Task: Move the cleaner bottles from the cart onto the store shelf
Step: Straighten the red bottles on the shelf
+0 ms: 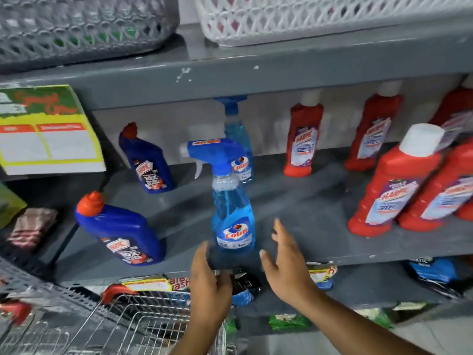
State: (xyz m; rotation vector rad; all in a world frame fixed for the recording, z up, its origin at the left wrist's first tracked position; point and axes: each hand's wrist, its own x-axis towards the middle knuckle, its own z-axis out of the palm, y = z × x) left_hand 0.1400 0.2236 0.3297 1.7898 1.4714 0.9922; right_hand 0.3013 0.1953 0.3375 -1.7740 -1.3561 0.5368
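Placement looks done: we have the front spray bottle upright near the shelf edge, with our left hand and right hand on either side, grip released. Next we reach into the cart for 1 more.

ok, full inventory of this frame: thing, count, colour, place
Spray bottles: 2, light blue, middle shelf centre, one behind the other.
Angled-neck bottles: 2, dark blue with red caps, middle shelf left.
Red bottles: at least 5, white caps, middle shelf right.
Baskets: 2, one grey, one white, top shelf.
Sign: 1, yellow and green, hanging left.
Shelf: grey metal.
Cart: 1, wire, bottom left.
Packets: several, mixed colours, lower shelf.
Hands: left and right, open, either side of front spray bottle, not gripping it.
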